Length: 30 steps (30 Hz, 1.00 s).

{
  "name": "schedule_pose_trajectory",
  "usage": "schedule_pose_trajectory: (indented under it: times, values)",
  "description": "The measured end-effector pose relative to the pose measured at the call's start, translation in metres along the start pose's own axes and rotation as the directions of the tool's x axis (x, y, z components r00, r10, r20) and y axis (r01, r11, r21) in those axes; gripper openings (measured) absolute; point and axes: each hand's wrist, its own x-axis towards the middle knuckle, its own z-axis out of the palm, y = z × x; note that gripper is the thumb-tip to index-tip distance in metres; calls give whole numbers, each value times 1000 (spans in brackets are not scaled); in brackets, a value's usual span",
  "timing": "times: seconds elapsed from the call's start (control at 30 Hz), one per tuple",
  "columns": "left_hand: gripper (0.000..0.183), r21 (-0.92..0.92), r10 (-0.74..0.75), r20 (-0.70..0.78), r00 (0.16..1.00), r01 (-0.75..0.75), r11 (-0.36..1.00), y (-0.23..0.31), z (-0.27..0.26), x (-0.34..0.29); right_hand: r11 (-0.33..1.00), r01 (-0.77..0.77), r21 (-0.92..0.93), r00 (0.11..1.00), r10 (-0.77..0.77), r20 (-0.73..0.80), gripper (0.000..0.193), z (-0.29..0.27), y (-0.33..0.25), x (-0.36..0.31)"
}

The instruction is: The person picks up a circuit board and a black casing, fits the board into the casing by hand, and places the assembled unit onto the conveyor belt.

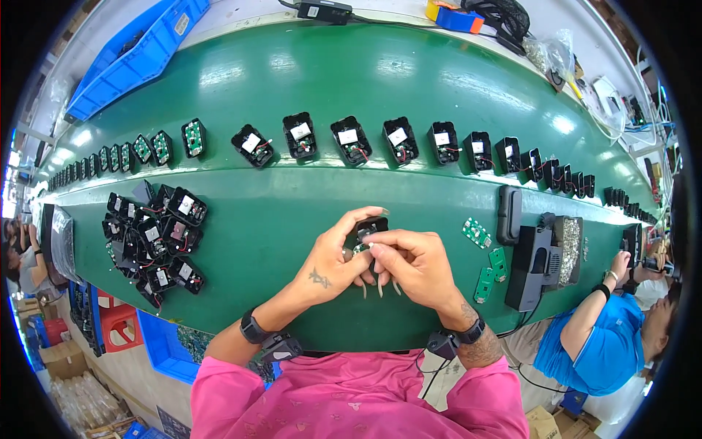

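Observation:
My left hand (333, 256) is closed round a small black plastic housing (371, 225), held above the table in front of me. Close against it, my right hand (413, 263) pinches a small white piece (371, 246) between thumb and finger, too small to name. Between the hands, part of a green circuit board (359, 249) shows at the housing's near end. Pale strands hang below my fingers, and the housing's inside is mostly hidden. To the right lie loose green circuit boards (477, 233), several of them flat on the table.
A pile of black housings with wires (153, 234) covers the left of the green table (307, 197). A long row of open housings (351, 139) crosses behind my hands. At right stand a black device (530, 267) and a tray of small metal parts (569, 252). A co-worker (599, 336) sits beyond.

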Motion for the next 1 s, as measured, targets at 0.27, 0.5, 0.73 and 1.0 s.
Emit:
schedule_pose_trajectory:
  times: [0.27,0.5,0.73,1.0]
  values:
    - [56,-130,88,-100,991,-101,986,2,3,1,879,345,-329,906,-404,-127,8,6,11,4]
    - [57,-56,134,-161,978,-144,988,-4,1,1,686,375,-624,864,-502,-34,3,2,13,6]
    - [54,100,195,-88,977,-186,978,-8,-2,5,695,396,-600,881,-472,34,3,-7,17,7]
    - [58,225,228,-65,971,-208,952,-9,-2,7,689,352,-633,919,-383,94,4,-14,19,5]
